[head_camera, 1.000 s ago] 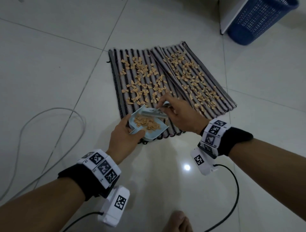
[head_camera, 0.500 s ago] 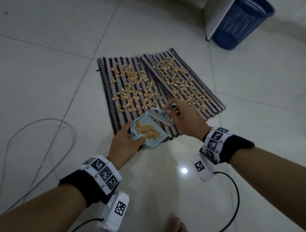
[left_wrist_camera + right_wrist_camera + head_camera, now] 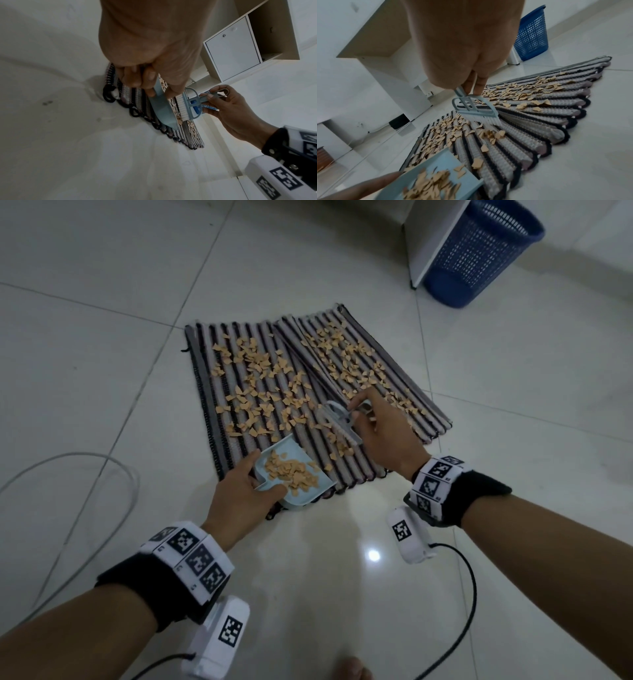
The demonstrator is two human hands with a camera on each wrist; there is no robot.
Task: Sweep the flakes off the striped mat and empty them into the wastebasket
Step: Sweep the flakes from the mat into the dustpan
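Note:
A striped mat (image 3: 359, 470) lies on the tiled floor, strewn with tan flakes (image 3: 260, 364). My left hand (image 3: 253, 477) grips the handle of a light blue dustpan (image 3: 301, 470) at the mat's near edge; a heap of flakes lies in the pan. My right hand (image 3: 363, 412) pinches the handle of a small blue-grey brush (image 3: 337, 422), whose bristles rest on the mat just beyond and to the right of the pan. The right wrist view shows the brush (image 3: 476, 108) with flakes (image 3: 489, 135) lying between it and the dustpan (image 3: 440, 174). A blue wastebasket (image 3: 476, 251) stands at the far right.
A white cabinet (image 3: 431, 241) stands beside the wastebasket. A grey cable (image 3: 68, 470) loops over the floor at the left. Black leads trail from the wrist cameras, and a bare foot (image 3: 352, 669) shows at the bottom edge.
The brush has moved from the dustpan's mouth back up the mat, away from the pan. The dustpan stays at the mat's near edge.

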